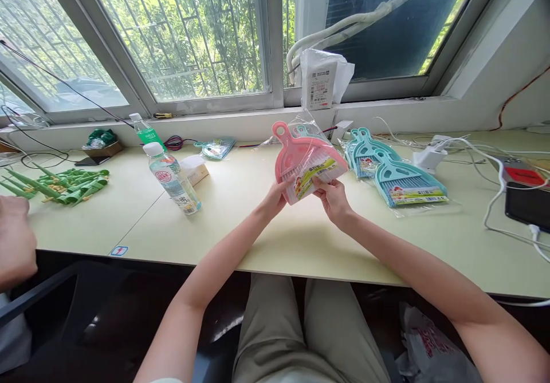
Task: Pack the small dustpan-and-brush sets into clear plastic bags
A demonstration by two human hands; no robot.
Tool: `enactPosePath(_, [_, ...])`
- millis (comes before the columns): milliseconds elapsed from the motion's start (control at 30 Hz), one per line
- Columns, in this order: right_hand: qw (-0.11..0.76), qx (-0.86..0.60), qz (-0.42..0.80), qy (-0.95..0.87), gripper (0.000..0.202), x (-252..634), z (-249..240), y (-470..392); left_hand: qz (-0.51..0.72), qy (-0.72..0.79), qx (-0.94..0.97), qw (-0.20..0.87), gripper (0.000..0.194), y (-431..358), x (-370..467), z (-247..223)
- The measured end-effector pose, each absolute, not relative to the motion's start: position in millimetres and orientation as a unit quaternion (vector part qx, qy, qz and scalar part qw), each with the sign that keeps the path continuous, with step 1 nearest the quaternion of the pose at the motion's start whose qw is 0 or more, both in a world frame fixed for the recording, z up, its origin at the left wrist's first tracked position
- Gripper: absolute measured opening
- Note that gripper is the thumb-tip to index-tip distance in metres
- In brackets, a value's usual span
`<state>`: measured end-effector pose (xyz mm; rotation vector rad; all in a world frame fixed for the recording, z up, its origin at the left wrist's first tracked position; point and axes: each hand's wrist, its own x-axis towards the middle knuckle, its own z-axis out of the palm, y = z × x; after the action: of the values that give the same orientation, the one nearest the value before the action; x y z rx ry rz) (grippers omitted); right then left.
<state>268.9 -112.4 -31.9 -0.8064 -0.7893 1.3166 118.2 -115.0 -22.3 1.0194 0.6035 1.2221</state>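
Observation:
A pink mini dustpan and brush set (287, 157) in clear plastic wrap is held up above the table, tilted, with its handle toward the window. My left hand (275, 198) grips its lower left edge. Along its lower right edge my right hand (333, 200) pinches the wrapped set near the colourful label, fingers partly hidden behind it. Just right of it lie several blue-green dustpan sets (401, 180) in clear wrap, overlapping each other. A further wrapped blue-green set (218, 148) rests at the back, left of my hands.
Two bottles, one clear with a white cap (172, 180), stand left. Green folded leaf pieces (64, 185) lie farther left, near another person's arm (16, 240). White cables (501, 182), a plug adapter (429, 155) and a black phone (527, 204) occupy the right. A white box (320, 85) stands on the sill.

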Motion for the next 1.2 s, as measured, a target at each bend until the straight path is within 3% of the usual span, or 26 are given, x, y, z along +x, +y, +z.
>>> enactPosePath(300, [0.658,-0.385,0.554,-0.335,0.025,270.9,-28.9,-108.6,0.564,0.304,0.454,0.619,0.066,-119.5,127.8,-27.7])
enactPosePath(500, [0.703,-0.410,0.484,-0.322,0.011,275.3,-36.6,-98.5,0.455,0.296,0.511,0.667,0.060,-136.1,151.8,-47.9])
enactPosePath(633, [0.722,-0.411,0.451,-0.327,0.016,276.1,-36.4,-94.5,0.345,0.218,0.592,0.695,0.092,-138.4,158.1,-53.1])
enactPosePath(667, [0.723,-0.404,0.456,-0.326,0.018,277.0,-34.9,-94.4,0.335,0.215,0.604,0.691,0.092,-135.1,153.7,-52.5])
enactPosePath(800, [0.731,-0.373,0.488,-0.297,0.023,284.3,-25.8,-96.1,0.350,0.307,0.585,0.664,0.061,-107.2,116.3,-42.8])
enactPosePath(933, [0.721,-0.370,0.520,-0.270,0.024,278.7,-26.5,-102.4,0.482,0.296,0.495,0.660,0.070,-92.0,97.6,-27.2])
enactPosePath(1067, [0.713,-0.395,0.512,-0.271,0.030,257.8,-34.1,-105.0,0.633,0.271,0.436,0.580,0.081,-118.3,141.4,-37.5])
enactPosePath(1133, [0.722,-0.404,0.468,-0.309,0.033,253.7,-33.2,-100.8,0.585,0.265,0.420,0.641,0.080,-136.6,169.1,-54.3])
enactPosePath(1200, [0.722,-0.409,0.427,-0.358,0.034,257.6,-29.1,-94.5,0.502,0.268,0.413,0.711,0.066,-147.7,184.4,-68.0])
